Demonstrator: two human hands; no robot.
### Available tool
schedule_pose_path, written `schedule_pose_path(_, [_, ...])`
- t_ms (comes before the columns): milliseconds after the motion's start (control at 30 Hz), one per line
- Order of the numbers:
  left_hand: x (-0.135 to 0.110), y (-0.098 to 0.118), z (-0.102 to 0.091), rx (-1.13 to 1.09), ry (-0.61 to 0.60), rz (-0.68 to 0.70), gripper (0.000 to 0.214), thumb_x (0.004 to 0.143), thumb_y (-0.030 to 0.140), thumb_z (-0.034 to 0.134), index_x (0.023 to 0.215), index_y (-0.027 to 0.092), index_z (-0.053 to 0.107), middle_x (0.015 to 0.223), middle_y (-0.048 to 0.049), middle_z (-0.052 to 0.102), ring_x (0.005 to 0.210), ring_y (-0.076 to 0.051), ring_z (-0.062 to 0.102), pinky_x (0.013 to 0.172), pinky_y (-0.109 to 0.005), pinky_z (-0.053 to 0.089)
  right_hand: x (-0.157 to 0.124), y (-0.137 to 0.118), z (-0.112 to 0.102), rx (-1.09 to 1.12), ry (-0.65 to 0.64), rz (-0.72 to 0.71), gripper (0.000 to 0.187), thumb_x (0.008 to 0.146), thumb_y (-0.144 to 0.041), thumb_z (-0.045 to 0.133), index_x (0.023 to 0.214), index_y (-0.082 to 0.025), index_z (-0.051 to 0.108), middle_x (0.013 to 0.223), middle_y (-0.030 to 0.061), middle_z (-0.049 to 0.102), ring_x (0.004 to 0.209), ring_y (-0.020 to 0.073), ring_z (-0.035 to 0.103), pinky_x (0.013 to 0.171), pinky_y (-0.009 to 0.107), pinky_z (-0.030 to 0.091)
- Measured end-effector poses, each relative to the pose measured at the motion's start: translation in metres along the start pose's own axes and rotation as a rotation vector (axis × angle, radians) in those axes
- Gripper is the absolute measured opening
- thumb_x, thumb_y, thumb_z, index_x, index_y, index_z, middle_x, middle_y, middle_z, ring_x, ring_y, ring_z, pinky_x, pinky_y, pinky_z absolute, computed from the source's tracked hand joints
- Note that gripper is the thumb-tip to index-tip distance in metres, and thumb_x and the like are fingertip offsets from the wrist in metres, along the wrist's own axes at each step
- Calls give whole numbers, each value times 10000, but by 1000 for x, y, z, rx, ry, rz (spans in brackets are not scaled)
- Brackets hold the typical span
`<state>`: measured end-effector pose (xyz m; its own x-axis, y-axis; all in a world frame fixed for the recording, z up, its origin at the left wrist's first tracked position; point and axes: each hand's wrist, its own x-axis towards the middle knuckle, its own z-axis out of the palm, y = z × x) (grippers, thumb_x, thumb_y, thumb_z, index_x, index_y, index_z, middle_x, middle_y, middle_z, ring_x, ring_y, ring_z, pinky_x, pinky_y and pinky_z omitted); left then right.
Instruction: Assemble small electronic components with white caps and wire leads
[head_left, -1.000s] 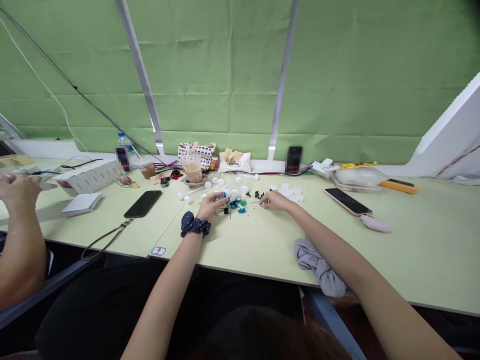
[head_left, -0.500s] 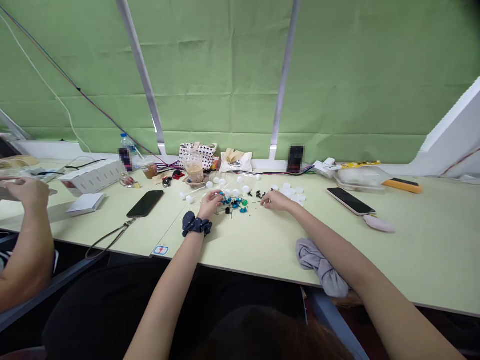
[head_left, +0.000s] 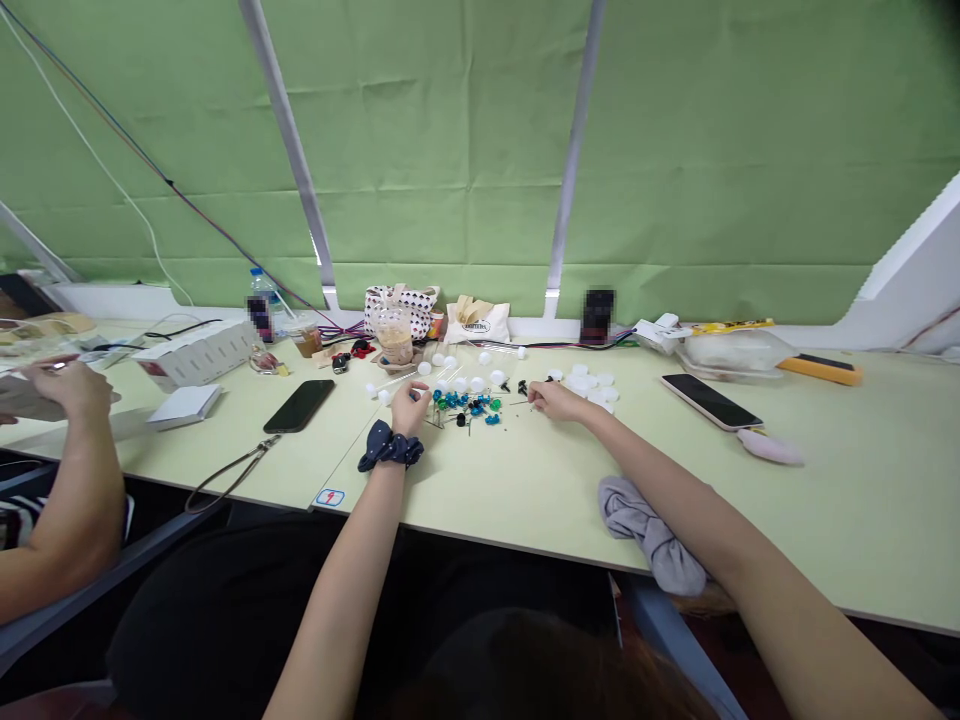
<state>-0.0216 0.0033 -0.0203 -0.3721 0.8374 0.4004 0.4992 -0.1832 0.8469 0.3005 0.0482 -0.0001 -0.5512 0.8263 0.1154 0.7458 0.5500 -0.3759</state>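
Note:
My left hand, with a dark blue scrunchie at its wrist, is curled at the left edge of a pile of small blue pieces. Green and black pieces and thin metal pins are mixed in. Something small and dark shows at its fingertips, too small to name. To the right of the pile, my right hand is closed in a pinch close to the table. A thin pin shows by its fingertips; what it holds is partly hidden. Small black pieces and white round caps lie close by.
Clear tubes with white caps and a drink cup stand behind the pile. Phones lie on both sides, and a grey cloth is under my right forearm. At left, another person's hand works near a white box.
My left hand has drawn back leftward from the pile, uncovering a green piece. My right hand keeps its pinch in nearly the same place. The view has shifted slightly.

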Motion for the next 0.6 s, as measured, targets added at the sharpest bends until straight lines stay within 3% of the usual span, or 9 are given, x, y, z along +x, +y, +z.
schedule_pose_path(67, [-1,0,-5,184,-74,99,179,652,286,594,762,161,659,516,46,415,508,-106,409,526,-235,308,-1,0,0,-6,-2,4,208,762,-41,466,920,-138,563,814,76,632,735,147,567,623,201,392])
schedule_pose_path(167, [-2,3,-11,285,-211,175,218,651,354,626,752,171,689,581,19,518,545,-117,464,543,-241,325,-2,1,1,-13,11,2,193,789,-68,460,943,-147,545,811,69,622,725,147,555,622,206,387])
schedule_pose_path(333, [-4,7,-16,451,-399,148,241,615,417,681,691,190,712,691,-32,647,630,-157,557,569,-256,370,0,5,4,-19,31,-20,130,820,-157,509,940,-156,557,757,46,623,676,137,548,619,207,380])
schedule_pose_path(600, [-6,9,-11,660,-413,174,165,704,332,599,694,196,691,752,-45,667,690,-174,576,570,-259,364,-2,0,2,-44,25,-18,124,800,-184,537,887,-138,613,783,68,649,681,139,559,612,206,379])
